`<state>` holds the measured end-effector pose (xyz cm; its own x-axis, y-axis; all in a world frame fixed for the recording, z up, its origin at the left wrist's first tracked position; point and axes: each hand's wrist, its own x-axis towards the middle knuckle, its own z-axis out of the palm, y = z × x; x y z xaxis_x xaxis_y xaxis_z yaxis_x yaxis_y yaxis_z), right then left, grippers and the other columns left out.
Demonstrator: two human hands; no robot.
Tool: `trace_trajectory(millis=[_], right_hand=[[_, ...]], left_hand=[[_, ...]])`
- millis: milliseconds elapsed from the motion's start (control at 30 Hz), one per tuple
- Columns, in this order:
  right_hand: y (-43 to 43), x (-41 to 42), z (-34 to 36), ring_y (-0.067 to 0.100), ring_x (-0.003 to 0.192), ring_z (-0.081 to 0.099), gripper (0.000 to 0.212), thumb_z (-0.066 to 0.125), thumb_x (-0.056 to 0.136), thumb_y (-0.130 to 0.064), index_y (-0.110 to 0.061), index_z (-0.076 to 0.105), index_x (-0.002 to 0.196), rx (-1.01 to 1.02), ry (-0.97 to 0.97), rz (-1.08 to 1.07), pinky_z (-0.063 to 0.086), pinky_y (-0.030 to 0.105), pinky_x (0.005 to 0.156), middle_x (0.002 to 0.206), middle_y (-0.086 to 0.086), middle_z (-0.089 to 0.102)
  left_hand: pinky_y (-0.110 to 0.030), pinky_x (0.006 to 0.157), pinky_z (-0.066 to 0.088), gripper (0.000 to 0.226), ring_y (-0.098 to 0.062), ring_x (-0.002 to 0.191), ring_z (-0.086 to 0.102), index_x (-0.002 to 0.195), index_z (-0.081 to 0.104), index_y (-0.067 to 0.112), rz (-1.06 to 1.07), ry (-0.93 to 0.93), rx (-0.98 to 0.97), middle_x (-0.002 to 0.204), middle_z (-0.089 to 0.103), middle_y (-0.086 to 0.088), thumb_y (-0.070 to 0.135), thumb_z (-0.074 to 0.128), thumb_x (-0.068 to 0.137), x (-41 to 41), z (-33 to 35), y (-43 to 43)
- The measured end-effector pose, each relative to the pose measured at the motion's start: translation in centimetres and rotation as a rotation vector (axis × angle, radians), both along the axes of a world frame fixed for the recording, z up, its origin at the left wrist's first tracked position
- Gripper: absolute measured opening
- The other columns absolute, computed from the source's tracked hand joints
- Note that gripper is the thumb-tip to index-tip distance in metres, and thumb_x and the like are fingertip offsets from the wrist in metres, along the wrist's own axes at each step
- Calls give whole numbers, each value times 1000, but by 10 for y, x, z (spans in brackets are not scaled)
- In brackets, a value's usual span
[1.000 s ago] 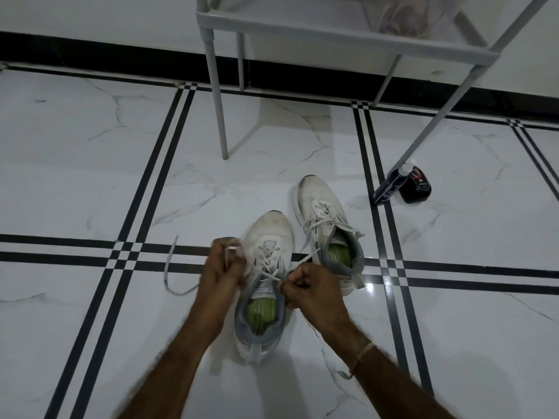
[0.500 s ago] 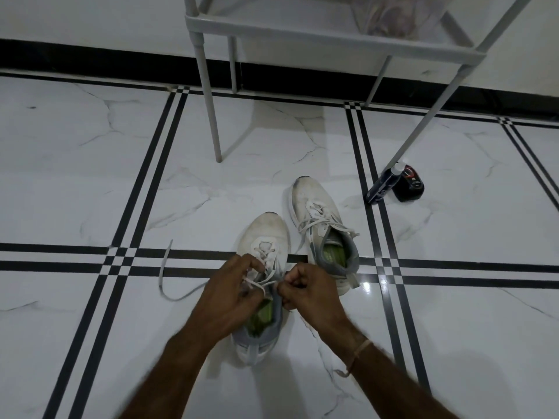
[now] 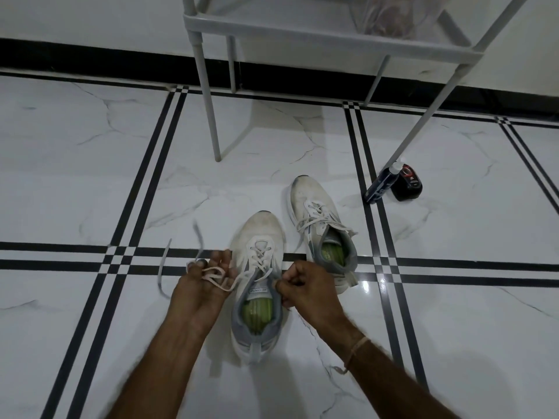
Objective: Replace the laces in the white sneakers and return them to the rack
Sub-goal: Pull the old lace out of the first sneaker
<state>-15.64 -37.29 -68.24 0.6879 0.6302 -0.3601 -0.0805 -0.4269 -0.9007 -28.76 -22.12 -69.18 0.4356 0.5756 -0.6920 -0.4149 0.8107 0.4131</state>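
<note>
Left hand (image 3: 202,287), just left of the near sneaker (image 3: 260,234), fingers curled through the looped lace (image 3: 216,275). Right hand (image 3: 306,289), just right of it, fingers clenched, pinching the lace. Second sneaker (image 3: 313,204) beyond it, to the right; rack (image 3: 208,98) behind.

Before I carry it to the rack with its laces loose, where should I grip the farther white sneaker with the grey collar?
Take the farther white sneaker by its grey heel collar, from above on your near side. It stands on its sole, heel towards you, opening upward, easy to hook from inside; its loose laces lie farther forward.
</note>
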Motion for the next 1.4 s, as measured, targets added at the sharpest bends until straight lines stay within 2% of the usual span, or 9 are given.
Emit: trace_trajectory(millis=[133,300,400,500,600,733,1033,1200,1400], right_hand=[[-5,1,0,19,62,65,15,77,84,-1,-7,63,86,9,-9,23,61,34,57,69,4,66],[1,-1,-2,10,99,65,47,75,83,-19,-38,60,123,-28,-492,347,59,28,77,118,-11,57],[12,-4,2,8,91,61,29,76,85,-22,-30,66,112,-42,-678,449,47,19,74,124,-11,50],[17,-1,3,8,79,58,15,77,85,-22,-24,65,92,-12,-735,439,44,24,67,110,-12,53],[15,2,2,11,82,62,14,75,88,-25,-19,63,84,126,-579,382,53,34,71,96,-9,62],[8,2,5,22,90,67,9,63,98,-5,-7,58,91,338,140,181,56,42,81,93,12,70],[20,-1,-5,9,82,61,12,73,87,-35,-24,72,85,28,-583,436,51,38,75,83,-7,65],[14,1,14,15,71,59,20,54,104,-19,-5,56,90,235,298,39,47,28,59,101,3,76],[19,-4,10,9,66,55,29,72,90,-34,-17,49,93,-41,-530,457,42,25,60,74,-10,57]], left_hand=[[-32,72,54,14,-13,67,56,95,58,17,-95,478,392,76,58,0,8,47,98,-10,-4,5],[-42,97,45,84,-30,128,46,139,47,21,-485,836,541,145,44,-8,31,80,63,-18,-2,-10],[-36,91,48,61,-11,112,50,120,54,32,-521,927,1155,122,51,9,49,87,70,-26,2,-41],[-26,67,54,26,-5,84,61,98,64,32,-629,797,1407,86,62,19,55,65,88,-37,-3,-47],[-24,61,54,12,-3,73,63,92,63,31,-618,846,1455,74,63,18,41,59,98,-41,-3,-44],[-33,59,54,17,-8,64,59,86,57,28,-540,928,1343,73,60,12,38,56,100,-42,-4,-51],[-5,63,40,13,3,58,57,106,67,28,-634,955,1396,79,61,20,30,69,93,-25,3,-57],[-3,59,44,15,7,65,61,106,61,33,-677,910,1331,78,58,26,32,68,93,-27,8,-54],[2,60,42,17,11,59,55,108,64,29,-701,928,1310,80,62,21,37,67,93,-21,8,-59]])
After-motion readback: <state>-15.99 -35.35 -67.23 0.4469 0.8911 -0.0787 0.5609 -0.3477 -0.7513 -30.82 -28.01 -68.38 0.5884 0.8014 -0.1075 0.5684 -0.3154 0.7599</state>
